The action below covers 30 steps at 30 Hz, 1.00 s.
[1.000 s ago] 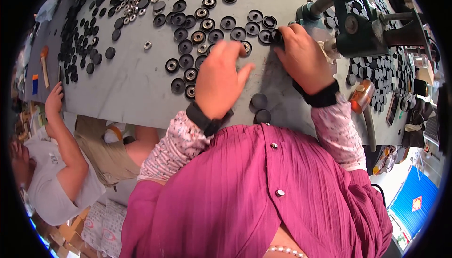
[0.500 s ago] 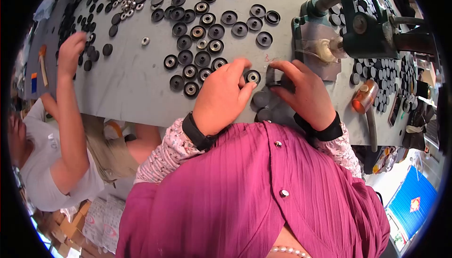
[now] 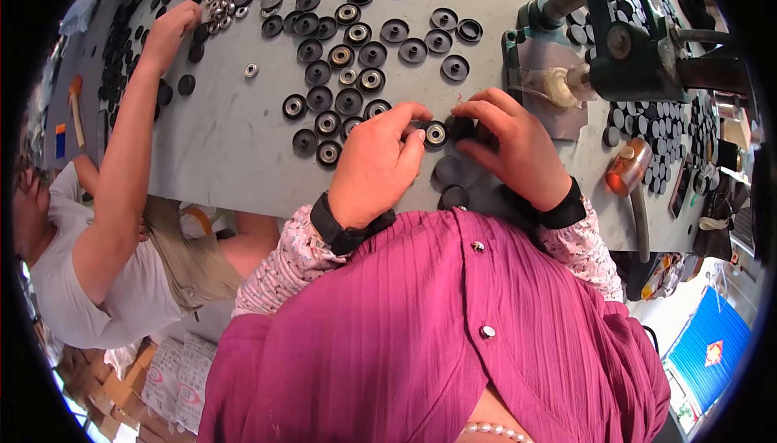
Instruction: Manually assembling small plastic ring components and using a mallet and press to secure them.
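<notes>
Black cups (image 3: pixel 395 30): some had rings (image 3: pixel 371 79), plenty didn't. Near the table's (image 3: pixel 212 131) front edge, our left hand (image 3: pixel 372 160) half-curled (hold unclear), our right hand (image 3: pixel 518 139) pinched a cap (image 3: pixel 460 129).

On the table (image 3: pixel 210 148), discs (image 3: pixel 348 101) lie left and right of the press (image 3: pixel 635 59), a mallet (image 3: pixel 629 169) before it.

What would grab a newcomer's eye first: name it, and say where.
Likely the magenta blouse, filling the lower middle. Just above it, the left hand and right hand flank a metal-centred cap, with more caps scattered beyond. At upper right, the green press looms large.
</notes>
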Available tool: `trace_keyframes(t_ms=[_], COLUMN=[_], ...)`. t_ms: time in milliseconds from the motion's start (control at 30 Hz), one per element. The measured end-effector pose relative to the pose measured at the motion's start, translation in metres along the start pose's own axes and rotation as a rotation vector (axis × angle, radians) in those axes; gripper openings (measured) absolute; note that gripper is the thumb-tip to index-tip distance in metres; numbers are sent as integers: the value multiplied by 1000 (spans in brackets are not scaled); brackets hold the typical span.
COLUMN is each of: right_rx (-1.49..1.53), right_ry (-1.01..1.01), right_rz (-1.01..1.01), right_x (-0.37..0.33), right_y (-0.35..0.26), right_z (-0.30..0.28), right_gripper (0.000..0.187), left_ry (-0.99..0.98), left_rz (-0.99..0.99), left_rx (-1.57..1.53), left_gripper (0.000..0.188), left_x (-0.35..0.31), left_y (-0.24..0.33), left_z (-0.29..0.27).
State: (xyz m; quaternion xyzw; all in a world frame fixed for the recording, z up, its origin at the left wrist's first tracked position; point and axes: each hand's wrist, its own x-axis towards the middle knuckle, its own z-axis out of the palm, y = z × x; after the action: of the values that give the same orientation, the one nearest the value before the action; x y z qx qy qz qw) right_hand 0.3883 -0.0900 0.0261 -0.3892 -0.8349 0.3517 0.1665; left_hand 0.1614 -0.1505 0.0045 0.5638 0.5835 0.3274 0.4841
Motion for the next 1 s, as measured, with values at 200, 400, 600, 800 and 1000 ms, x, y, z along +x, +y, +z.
trace_keyframes(t_ms=[200,400,600,800,1000], right_rx=[29,7,124,310,326], right_ry=[43,22,7,156,156], right_rz=[-145,-152,-99,-15,144], right_x=[4,2,3,13,21], right_y=[-14,-12,-4,-3,-8], right_z=[9,10,12,25,27], right_gripper=[40,38,25,19,13], left_ry=[-29,-48,-65,-48,-39], left_rz=[-110,-93,-93,-54,-73], left_rx=[-132,-169,-171,-96,-10], left_gripper=[29,32,33,30,28], left_x=[0,0,2,3,7], left_y=[12,10,10,8,10], left_z=[-4,-6,-7,-5,-4])
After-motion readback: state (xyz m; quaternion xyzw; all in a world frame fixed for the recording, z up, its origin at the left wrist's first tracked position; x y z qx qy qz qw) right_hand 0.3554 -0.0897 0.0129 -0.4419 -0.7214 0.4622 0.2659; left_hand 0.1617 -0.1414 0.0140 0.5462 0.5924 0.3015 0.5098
